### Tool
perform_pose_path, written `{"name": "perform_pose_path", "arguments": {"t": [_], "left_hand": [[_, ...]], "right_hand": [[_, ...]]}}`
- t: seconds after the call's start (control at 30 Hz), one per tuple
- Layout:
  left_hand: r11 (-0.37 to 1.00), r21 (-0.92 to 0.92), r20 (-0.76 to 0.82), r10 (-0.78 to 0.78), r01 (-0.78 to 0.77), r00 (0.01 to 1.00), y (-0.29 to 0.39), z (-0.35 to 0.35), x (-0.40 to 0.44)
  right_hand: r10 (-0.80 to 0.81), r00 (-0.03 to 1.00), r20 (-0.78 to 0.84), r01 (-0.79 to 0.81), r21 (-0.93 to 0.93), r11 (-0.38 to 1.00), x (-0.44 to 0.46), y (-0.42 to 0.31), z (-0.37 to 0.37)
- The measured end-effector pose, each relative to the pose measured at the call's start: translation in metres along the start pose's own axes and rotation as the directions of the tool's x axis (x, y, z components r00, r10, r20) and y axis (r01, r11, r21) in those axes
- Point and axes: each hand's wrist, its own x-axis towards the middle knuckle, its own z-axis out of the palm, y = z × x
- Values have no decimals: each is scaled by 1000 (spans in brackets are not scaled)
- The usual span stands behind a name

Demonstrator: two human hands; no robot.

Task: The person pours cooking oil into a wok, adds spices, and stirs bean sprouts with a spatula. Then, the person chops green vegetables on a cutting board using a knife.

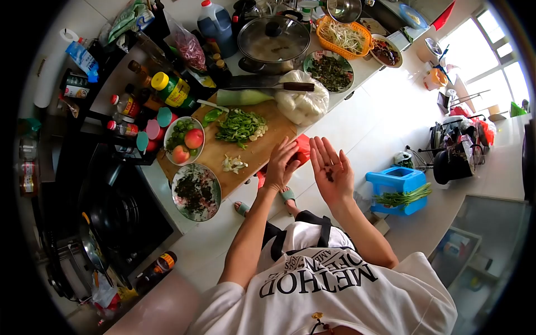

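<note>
My right hand (334,177) is palm up with its fingers stretched out, and it holds small dark pieces (330,175) on the palm. To its left, my left hand (282,166) has slightly bent fingers with nothing visible in them, near the edge of the wooden cutting board (267,149). Something red (302,148) shows between the two hands; whether the left hand touches it, I cannot tell. On the board lie chopped greens (240,126), pale chopped pieces (233,163) and a long green vegetable (243,97). A cleaver (251,82) rests behind them.
Around the board are a fruit bowl (185,140), a patterned plate (196,192), a plastic bag (304,100), a lidded pot (273,42) and an orange basket (343,39). The stove (131,223) is at left; a blue bin (397,181) stands right.
</note>
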Motion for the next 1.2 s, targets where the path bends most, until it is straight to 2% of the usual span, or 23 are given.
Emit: {"name": "perform_pose_path", "arguments": {"t": [0.1, 0.13, 0.17, 0.23, 0.27, 0.3, 0.33, 0.37, 0.4, 0.43, 0.47, 0.57, 0.6, 0.73, 0.8, 0.9, 0.97, 1.03, 1.1, 1.13, 1.2], "left_hand": [[943, 309, 71, 109, -126, 991, 2, 11, -2], [940, 312, 165, 89, -138, 982, -4, 15, -3], [987, 160, 113, -5, -14, 994, -5, 17, -7], [965, -163, 47, -199, 204, 979, 1, 14, -3], [466, -746, 235, -483, 475, 843, 9, 17, -2], [194, -906, 239, -498, 376, 834, 25, 11, 4], [-94, -969, 244, -511, 228, 824, 40, 4, 10], [-368, -929, 249, -520, 49, 817, 57, -3, 15], [-395, -917, 258, -490, 52, 832, 76, -7, 21], [-427, -904, 173, -381, -7, 908, 88, -7, 24], [-434, -900, 140, -355, -30, 924, 92, -7, 24], [-461, -882, 31, -270, -101, 962, 101, -10, 26], [-466, -877, 9, -257, -116, 966, 102, -14, 26], [-485, -862, -35, -228, -144, 973, 108, -32, 28], [-502, -852, -61, -186, -148, 981, 115, -42, 28], [-564, -802, -31, -291, -198, 956, 125, -58, 29], [-796, -507, -88, -333, -330, 939, 128, -51, 27], [-609, -700, 93, -594, -372, 799, 147, -81, 29], [-503, -785, 94, -675, -363, 732, 145, -102, 25], [-496, -785, 32, -631, -372, 775, 140, -107, 18], [-480, -788, -89, -533, -387, 842, 126, -108, -2]], "right_hand": [[43, 998, -50, -40, 63, 997, 1, -4, -1], [46, 998, -30, -45, 38, 998, 3, -4, -2], [51, 999, -12, -51, 14, 999, 4, -2, -5], [58, 997, 51, -55, -67, 996, 12, 1, -8], [59, 994, 87, -49, -119, 992, 14, 3, -9], [65, 990, 122, -43, -171, 984, 15, 7, -9], [36, 988, 148, -2, -223, 975, 16, 15, -6], [32, 983, 180, 28, -319, 947, 15, 22, -2], [33, 976, 215, 60, -411, 910, 14, 29, 3], [39, 967, 251, 94, -498, 862, 13, 35, 8], [-17, 951, 310, 249, -731, 635, 8, 38, 15], [-24, 896, 443, 387, -754, 531, -1, 46, 29], [-14, 877, 481, 396, -705, 589, 1, 50, 27], [131, 812, 568, 432, -737, 520, -5, 48, 32], [188, 742, 643, 507, -723, 470, -7, 48, 41], [256, 554, 792, 703, -610, 366, -11, 50, 65], [309, 442, 842, 787, -530, 317, -9, 56, 75], [393, 361, 846, 842, -476, 253, -7, 65, 79], [492, 271, 827, 895, -404, 188, -3, 80, 84], [558, 236, 796, 943, -326, 66, -6, 87, 91], [653, 223, 723, 954, -301, 7, -12, 113, 105]]}}
